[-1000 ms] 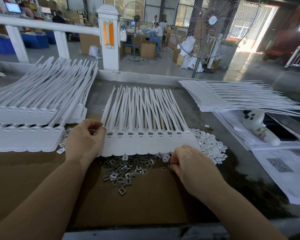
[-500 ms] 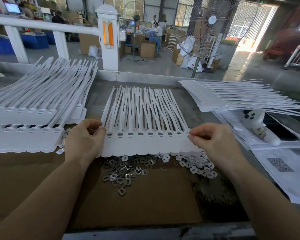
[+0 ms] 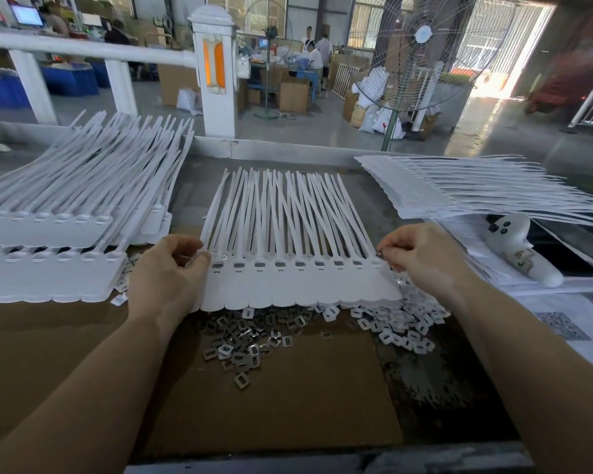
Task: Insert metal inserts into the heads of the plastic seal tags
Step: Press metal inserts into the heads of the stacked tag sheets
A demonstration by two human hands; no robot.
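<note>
One strip of white plastic seal tags point(image 3: 298, 285), nine slotted heads countable in a row, tails fanned away from the person; lies at the centre of the work table point(image 3: 199, 186), near edge overhanging the loose parts. Left hand point(image 3: 165, 271): thumb and fingers curled on the strip's left end. Right hand point(image 3: 421, 254): fingertips pinch a small metal insert point(image 3: 379, 254) at the rightmost head. One heap of metal inserts point(image 3: 250, 343) on a cardboard sheet point(image 3: 288, 405) just below the strip; one heap of small white plastic pieces point(image 3: 401, 323) beside it to the right; counts too many to tell. Two further tag stacks: left stack point(image 3: 48, 234), right stack point(image 3: 476, 189), each near the strip but apart from it. One white handheld device point(image 3: 517, 248) on papers at right. Open cardboard lies between the forearms.
</note>
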